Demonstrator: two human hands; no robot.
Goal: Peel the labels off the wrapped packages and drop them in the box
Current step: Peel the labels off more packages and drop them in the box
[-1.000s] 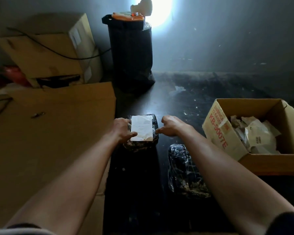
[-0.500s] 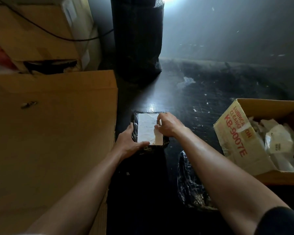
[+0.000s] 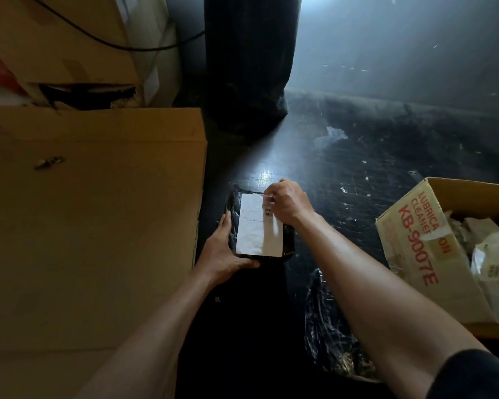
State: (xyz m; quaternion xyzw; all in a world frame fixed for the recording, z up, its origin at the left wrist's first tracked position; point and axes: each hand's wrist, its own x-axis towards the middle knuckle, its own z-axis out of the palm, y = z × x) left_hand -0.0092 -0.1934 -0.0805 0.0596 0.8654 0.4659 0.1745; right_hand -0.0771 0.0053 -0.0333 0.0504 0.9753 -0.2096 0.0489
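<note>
Small black plastic-wrapped package (image 3: 288,249) on dark scuffed floor (image 3: 357,174), just right of large flat brown cardboard sheet (image 3: 92,226). White rectangular paper label (image 3: 254,228) stuck on package top. Left hand (image 3: 224,254) clamped on near-left corner of package, thumb along left edge. Right hand (image 3: 290,203) pinched together on far-right corner of label. Second black wrapped package (image 3: 329,335) lying nearer, partly hidden under right forearm. Open brown cardboard box with red lettering (image 3: 415,254) at right, well apart, holding crumpled white labels (image 3: 493,254).
</note>
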